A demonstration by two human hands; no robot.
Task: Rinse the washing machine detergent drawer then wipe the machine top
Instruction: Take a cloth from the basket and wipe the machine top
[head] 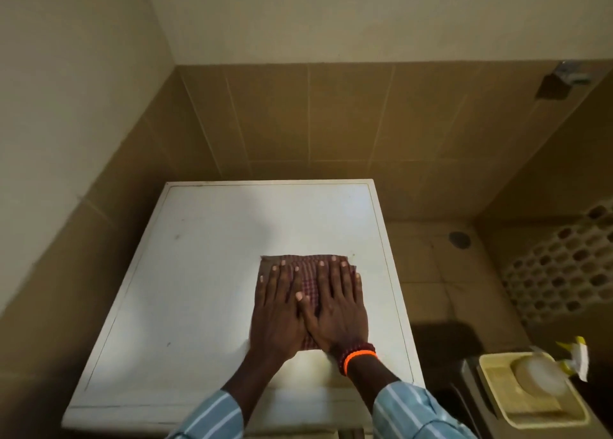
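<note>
The white washing machine top point(199, 272) fills the middle of the head view. A folded red checked cloth point(306, 284) lies flat on its right half. My left hand point(277, 309) and my right hand point(338, 309) press down on the cloth side by side, palms flat, fingers spread and pointing to the far edge. My right thumb overlaps the left hand's edge. An orange band and dark beads circle my right wrist. The detergent drawer is not visible.
Brown tiled walls stand close behind and left of the machine. To the right, a lower tiled floor has a round drain point(459, 239) and a honeycomb screen point(564, 266). At the lower right a cream tray point(530, 402) holds a pale round object beside a white-yellow wrapper point(575, 359).
</note>
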